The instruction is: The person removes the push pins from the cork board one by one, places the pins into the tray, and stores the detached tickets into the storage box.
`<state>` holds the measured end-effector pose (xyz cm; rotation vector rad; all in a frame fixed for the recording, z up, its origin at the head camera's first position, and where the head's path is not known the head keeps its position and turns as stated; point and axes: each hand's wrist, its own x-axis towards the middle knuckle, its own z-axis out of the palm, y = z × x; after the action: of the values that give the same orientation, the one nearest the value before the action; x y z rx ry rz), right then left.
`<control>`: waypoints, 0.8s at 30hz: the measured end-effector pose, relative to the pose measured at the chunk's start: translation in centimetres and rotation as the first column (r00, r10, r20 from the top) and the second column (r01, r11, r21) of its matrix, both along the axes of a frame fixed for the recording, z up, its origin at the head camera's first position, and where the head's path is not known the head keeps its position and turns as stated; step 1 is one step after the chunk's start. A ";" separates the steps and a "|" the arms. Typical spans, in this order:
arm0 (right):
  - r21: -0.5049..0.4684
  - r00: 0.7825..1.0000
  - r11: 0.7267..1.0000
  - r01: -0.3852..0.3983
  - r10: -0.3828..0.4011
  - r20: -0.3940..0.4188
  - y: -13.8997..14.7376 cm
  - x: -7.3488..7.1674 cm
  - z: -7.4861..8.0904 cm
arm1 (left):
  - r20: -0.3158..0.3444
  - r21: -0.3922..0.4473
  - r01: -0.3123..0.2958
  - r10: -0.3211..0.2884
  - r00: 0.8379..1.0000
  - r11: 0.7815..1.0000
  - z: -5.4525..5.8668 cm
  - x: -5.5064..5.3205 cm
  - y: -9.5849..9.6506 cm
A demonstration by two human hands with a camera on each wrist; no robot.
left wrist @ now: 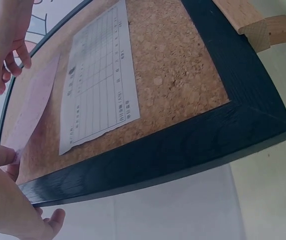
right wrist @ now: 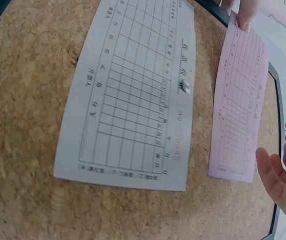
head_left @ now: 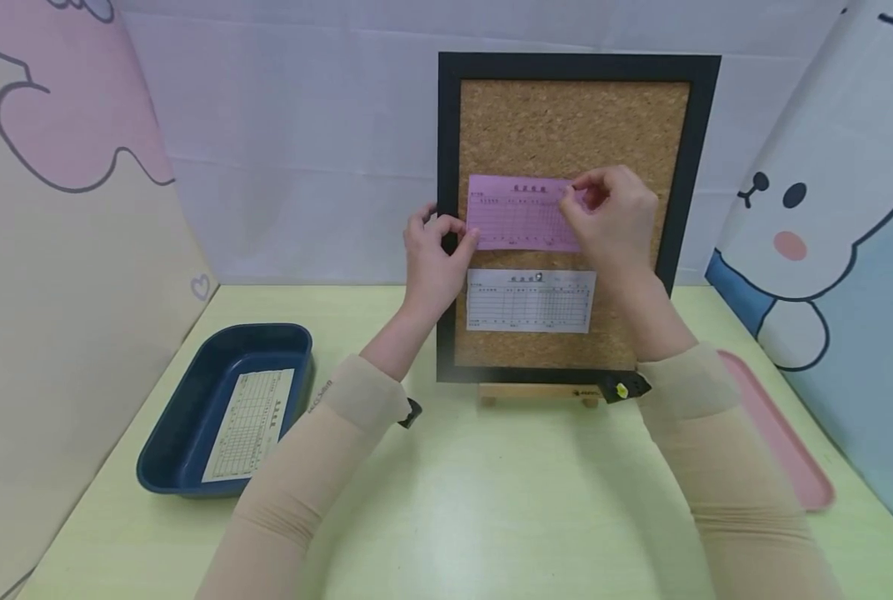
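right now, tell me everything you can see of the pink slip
The pink slip is a paper-looking rectangle printed with a heading and ruled grid. It sits roughly level against the corkboard, above the white slip, apparently unpinned. The left hand holds its left end; the right hand is at its upper right.

The head view is bright and rather even, with pale glare on the desk point(head_left: 454, 517) and soft shadows beside the sleeves point(head_left: 304, 471), while both wrist views are dimmer and bluish, the left one bending the black frame point(left wrist: 148, 157) with wide-lens distortion.
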<state>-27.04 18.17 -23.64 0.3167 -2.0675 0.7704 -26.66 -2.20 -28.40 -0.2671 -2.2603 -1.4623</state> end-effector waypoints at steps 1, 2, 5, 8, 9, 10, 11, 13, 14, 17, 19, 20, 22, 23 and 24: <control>0.005 1.000 1.000 -0.003 0.003 0.002 0.1 0.2 0.1 | -0.002 -0.001 -0.001 0.001 1.000 1.000 0.1 0.1 -0.1; 0.009 1.000 1.000 -0.006 0.006 0.008 0.2 0.4 0.3 | -0.003 -0.002 -0.002 0.002 1.000 1.000 0.2 0.2 -0.2; 0.023 1.000 1.000 -0.008 0.007 0.019 0.4 1.1 0.8 | -0.006 -0.007 0.000 -0.001 1.000 1.000 0.7 0.5 -0.5; 0.037 1.000 0.999 -0.012 0.012 0.017 0.6 1.8 1.5 | -0.002 -0.020 -0.004 0.004 1.000 1.000 1.2 1.0 -1.0; 0.045 1.000 0.999 -0.011 0.010 0.009 0.7 2.0 1.6 | -0.003 -0.024 -0.005 0.005 1.000 1.000 1.4 1.1 -1.2; 0.053 1.000 0.999 -0.011 0.011 0.001 0.8 2.1 1.8 | -0.001 -0.028 -0.006 0.006 1.000 1.000 1.5 1.2 -1.4; 0.059 1.000 0.998 -0.011 0.012 -0.007 0.9 2.2 2.0 | 0.000 -0.030 -0.007 0.007 1.000 1.000 1.7 1.3 -1.6; 0.073 1.000 0.997 -0.009 0.011 -0.028 1.1 2.5 2.2 | -0.012 -0.034 -0.006 0.005 1.000 0.999 1.8 1.5 -1.9; 0.082 0.999 0.997 -0.005 0.008 -0.037 1.3 2.6 2.4 | -0.021 -0.039 -0.004 0.003 1.000 0.999 1.9 1.6 -2.1; 0.099 0.998 0.995 -0.004 0.010 -0.056 1.8 3.0 2.7 | -0.052 -0.061 0.007 -0.011 0.999 0.998 2.1 1.8 -2.6; 0.108 0.998 0.994 -0.007 0.014 -0.060 2.2 3.4 3.0 | -0.065 -0.079 0.014 -0.019 0.998 0.997 2.3 2.0 -2.9; 0.111 0.998 0.994 -0.012 0.019 -0.061 2.4 3.6 3.1 | -0.066 -0.089 0.018 -0.024 0.998 0.996 2.3 2.1 -3.1; 0.112 0.997 0.993 -0.025 0.032 -0.063 2.7 3.9 3.3 | -0.066 -0.109 0.024 -0.031 0.997 0.994 2.5 2.3 -3.5; 0.112 0.997 0.993 -0.029 0.036 -0.062 2.9 4.1 3.5 | -0.067 -0.120 0.025 -0.034 0.997 0.992 2.6 2.4 -3.7; 0.113 0.998 0.993 -0.031 0.038 -0.059 3.0 4.3 3.6 | -0.072 -0.127 0.028 -0.038 0.997 0.991 2.7 2.5 -3.9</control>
<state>-22.77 21.20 -20.08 0.4341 -2.0564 0.6591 -24.17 -6.10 -25.73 -0.3927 -2.3018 -1.3048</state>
